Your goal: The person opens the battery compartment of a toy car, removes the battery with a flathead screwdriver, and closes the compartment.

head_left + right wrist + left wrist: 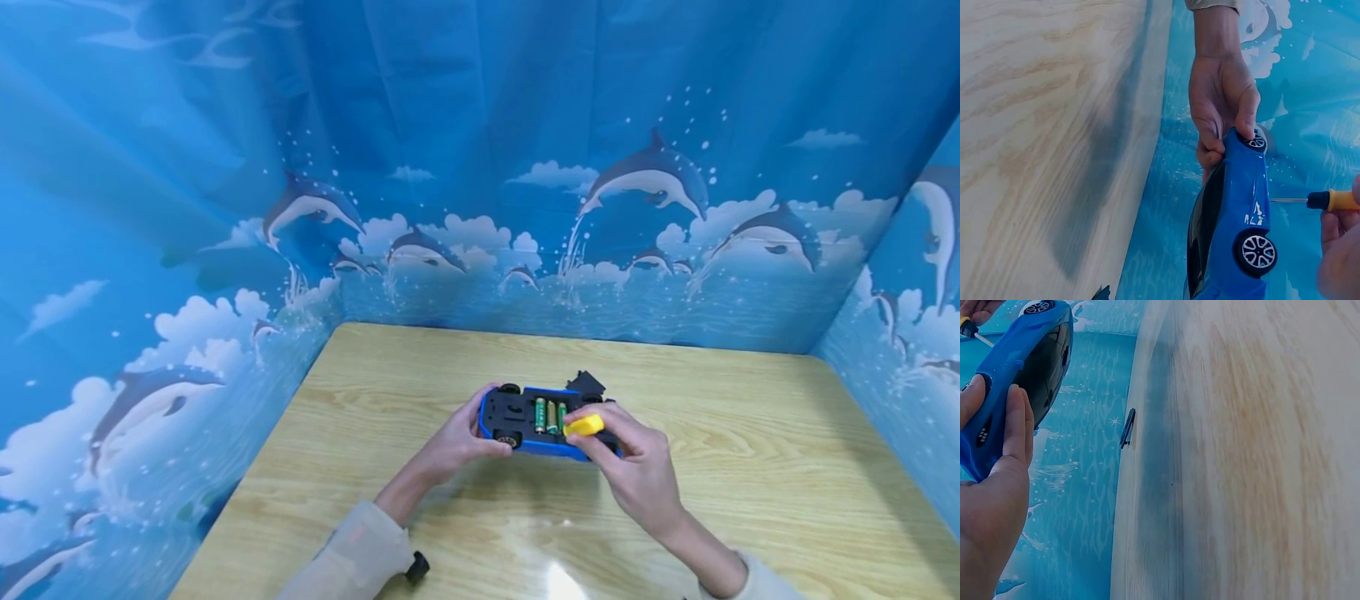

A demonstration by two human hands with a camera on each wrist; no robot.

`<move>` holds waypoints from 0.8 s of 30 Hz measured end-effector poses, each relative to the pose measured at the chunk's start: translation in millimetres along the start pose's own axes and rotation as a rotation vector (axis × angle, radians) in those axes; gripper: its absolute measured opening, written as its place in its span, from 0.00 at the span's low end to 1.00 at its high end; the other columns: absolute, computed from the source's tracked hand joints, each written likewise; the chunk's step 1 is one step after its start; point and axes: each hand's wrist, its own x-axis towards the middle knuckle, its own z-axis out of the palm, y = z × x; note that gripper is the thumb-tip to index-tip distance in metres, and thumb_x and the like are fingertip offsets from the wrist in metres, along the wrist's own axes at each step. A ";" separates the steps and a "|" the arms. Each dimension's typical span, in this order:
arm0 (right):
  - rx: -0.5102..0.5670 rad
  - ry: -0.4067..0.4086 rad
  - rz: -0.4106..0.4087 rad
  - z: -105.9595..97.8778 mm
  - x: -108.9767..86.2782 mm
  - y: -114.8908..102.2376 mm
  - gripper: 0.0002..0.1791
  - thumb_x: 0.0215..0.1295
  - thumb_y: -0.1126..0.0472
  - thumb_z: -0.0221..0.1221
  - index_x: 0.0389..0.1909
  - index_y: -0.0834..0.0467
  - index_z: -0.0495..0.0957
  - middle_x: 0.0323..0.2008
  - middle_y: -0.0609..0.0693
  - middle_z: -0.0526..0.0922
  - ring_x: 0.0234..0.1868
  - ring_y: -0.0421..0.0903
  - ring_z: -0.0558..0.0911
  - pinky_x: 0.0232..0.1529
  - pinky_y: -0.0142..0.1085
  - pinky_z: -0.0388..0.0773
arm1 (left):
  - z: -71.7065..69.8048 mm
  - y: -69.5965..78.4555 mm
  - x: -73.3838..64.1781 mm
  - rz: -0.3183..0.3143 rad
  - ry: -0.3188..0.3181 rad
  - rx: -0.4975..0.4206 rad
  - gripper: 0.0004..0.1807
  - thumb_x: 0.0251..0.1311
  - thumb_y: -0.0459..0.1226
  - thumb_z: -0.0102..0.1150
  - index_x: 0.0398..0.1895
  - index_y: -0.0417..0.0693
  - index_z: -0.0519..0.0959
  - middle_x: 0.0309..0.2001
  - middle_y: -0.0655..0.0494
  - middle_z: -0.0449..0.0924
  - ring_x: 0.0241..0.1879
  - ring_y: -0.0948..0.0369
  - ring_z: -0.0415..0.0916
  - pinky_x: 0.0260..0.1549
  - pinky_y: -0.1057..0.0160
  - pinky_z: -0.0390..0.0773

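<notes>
Blue plastic toy car point(528, 415), underside up, apparently held clear of the worktop point(757, 433). Left hand point(456, 440) grips one end; right hand point(639, 460) pinches a yellow-handled screwdriver point(587, 425), shaft pointing at the underside. Green batteries point(541, 415) uncovered. Likeliest trouble: car twisting in that one-ended grip under the tool's push, tip skidding into a cell. Tipping it over could spill loose batteries.
</notes>
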 end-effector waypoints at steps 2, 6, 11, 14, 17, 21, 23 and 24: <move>-0.014 0.008 -0.027 1.6 -1.9 1.3 0.19 0.51 0.83 0.69 0.44 0.67 0.85 0.41 0.59 0.88 0.43 0.45 0.84 0.39 0.24 0.82 | -0.2 -0.3 0.1 0.005 -0.004 -0.004 0.55 0.54 0.20 0.68 0.83 0.54 0.52 0.76 0.38 0.60 0.63 0.45 0.75 0.57 0.54 0.83; -0.037 0.016 -0.072 4.2 -6.2 2.7 0.12 0.57 0.73 0.71 0.43 0.66 0.86 0.40 0.60 0.88 0.44 0.43 0.85 0.39 0.23 0.82 | -0.9 -1.0 -0.4 0.004 -0.003 0.000 0.55 0.54 0.20 0.68 0.83 0.52 0.51 0.76 0.38 0.59 0.65 0.45 0.73 0.58 0.55 0.82; -0.037 0.003 -0.173 7.6 -9.8 2.6 0.13 0.62 0.64 0.71 0.44 0.68 0.86 0.40 0.61 0.88 0.48 0.47 0.86 0.50 0.27 0.84 | -1.5 -1.0 -0.5 -0.003 0.015 0.012 0.55 0.55 0.22 0.69 0.83 0.54 0.52 0.76 0.39 0.61 0.64 0.47 0.74 0.59 0.56 0.82; -0.039 -0.011 -0.239 9.2 -11.1 2.9 0.13 0.63 0.63 0.71 0.43 0.68 0.86 0.40 0.61 0.88 0.48 0.48 0.86 0.54 0.29 0.83 | -1.9 -0.6 -0.5 -0.001 0.020 0.021 0.54 0.56 0.23 0.69 0.83 0.55 0.52 0.75 0.40 0.62 0.63 0.48 0.75 0.59 0.57 0.82; -0.043 -0.023 -0.302 10.8 -11.9 2.5 0.13 0.65 0.63 0.69 0.42 0.69 0.85 0.40 0.62 0.88 0.48 0.48 0.85 0.57 0.30 0.82 | -2.7 -0.7 -0.4 0.003 0.022 0.024 0.55 0.55 0.22 0.69 0.83 0.54 0.52 0.75 0.40 0.63 0.62 0.49 0.76 0.58 0.57 0.82; -0.031 -0.023 -0.384 12.7 -11.8 1.3 0.11 0.66 0.65 0.68 0.41 0.71 0.85 0.40 0.62 0.89 0.48 0.51 0.85 0.59 0.32 0.81 | -3.6 -0.6 0.0 0.018 0.027 0.011 0.55 0.55 0.21 0.68 0.83 0.50 0.50 0.74 0.38 0.62 0.60 0.48 0.78 0.57 0.57 0.83; -0.021 -0.021 -0.404 13.5 -12.0 0.7 0.10 0.65 0.66 0.68 0.41 0.71 0.85 0.41 0.63 0.88 0.48 0.53 0.85 0.59 0.33 0.81 | -4.1 -0.7 0.0 0.023 0.031 0.018 0.55 0.55 0.21 0.68 0.84 0.48 0.49 0.74 0.37 0.62 0.59 0.48 0.78 0.57 0.57 0.83; -0.017 -0.019 -0.410 14.0 -12.4 0.7 0.10 0.65 0.67 0.69 0.41 0.71 0.85 0.41 0.63 0.89 0.47 0.53 0.85 0.59 0.33 0.81 | -4.5 -0.9 0.1 0.025 0.033 0.020 0.55 0.55 0.22 0.68 0.84 0.48 0.48 0.74 0.36 0.63 0.58 0.48 0.79 0.56 0.57 0.83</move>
